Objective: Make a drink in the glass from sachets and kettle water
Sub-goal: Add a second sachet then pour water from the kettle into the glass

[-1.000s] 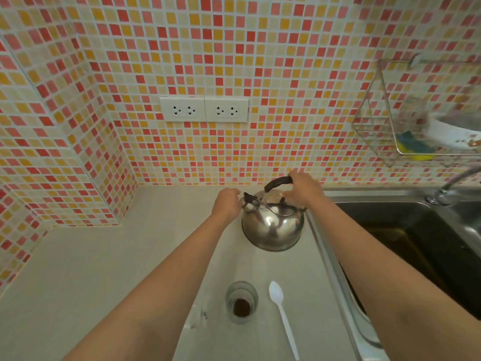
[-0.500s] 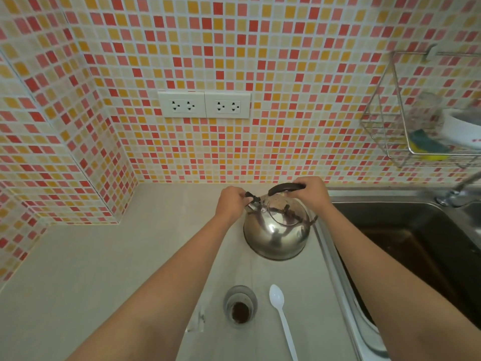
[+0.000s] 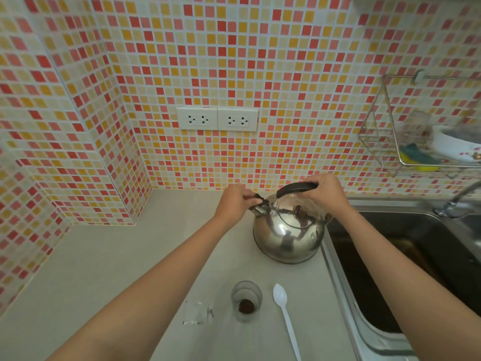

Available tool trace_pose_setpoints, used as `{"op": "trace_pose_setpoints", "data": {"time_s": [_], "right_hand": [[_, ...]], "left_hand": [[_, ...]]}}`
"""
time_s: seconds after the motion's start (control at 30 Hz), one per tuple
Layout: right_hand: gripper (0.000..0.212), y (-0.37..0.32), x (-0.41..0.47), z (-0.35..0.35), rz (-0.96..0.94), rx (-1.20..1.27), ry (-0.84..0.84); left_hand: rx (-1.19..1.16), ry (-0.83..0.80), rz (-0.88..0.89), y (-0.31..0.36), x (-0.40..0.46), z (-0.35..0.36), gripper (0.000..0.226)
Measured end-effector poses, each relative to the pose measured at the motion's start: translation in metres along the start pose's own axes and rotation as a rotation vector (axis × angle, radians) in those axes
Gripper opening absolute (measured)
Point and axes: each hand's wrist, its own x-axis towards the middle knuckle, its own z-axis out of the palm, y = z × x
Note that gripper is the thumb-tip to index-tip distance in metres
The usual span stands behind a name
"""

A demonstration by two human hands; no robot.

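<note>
Kettle (image 3: 289, 235) lowered (upright), spout (image 3: 259, 208) pointing left

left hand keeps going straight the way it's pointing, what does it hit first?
The left hand points right at the kettle; its fingers already touch the spout cap, so the kettle body comes next. Depth is uncertain.

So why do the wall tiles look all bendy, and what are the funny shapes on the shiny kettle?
In the head view, the wide-angle lens curves the tile lines, most near the edges. The steel kettle acts like a mirror: the dark shapes on it are warped reflections. Light is soft, with only faint shadows. The rack and tap at the right edge look blurry.
</note>
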Motion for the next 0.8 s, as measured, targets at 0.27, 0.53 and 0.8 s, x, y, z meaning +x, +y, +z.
{"op": "trace_pose_setpoints", "data": {"time_s": [0.27, 0.53, 0.8], "right_hand": [[0.018, -0.037, -0.045, -0.031, -0.145, -0.14, -0.129], [0.022, -0.053, -0.105, -0.03, -0.184, -0.24, -0.255], [0.024, -0.062, -0.138, -0.028, -0.234, -0.324, -0.305]], "left_hand": [[0.094, -0.099, 0.099, 0.022, -0.06, -0.024, 0.02], [0.172, -0.223, 0.119, 0.029, -0.125, -0.023, 0.023], [0.188, -0.301, 0.063, 0.034, -0.154, -0.021, 0.028]]}}
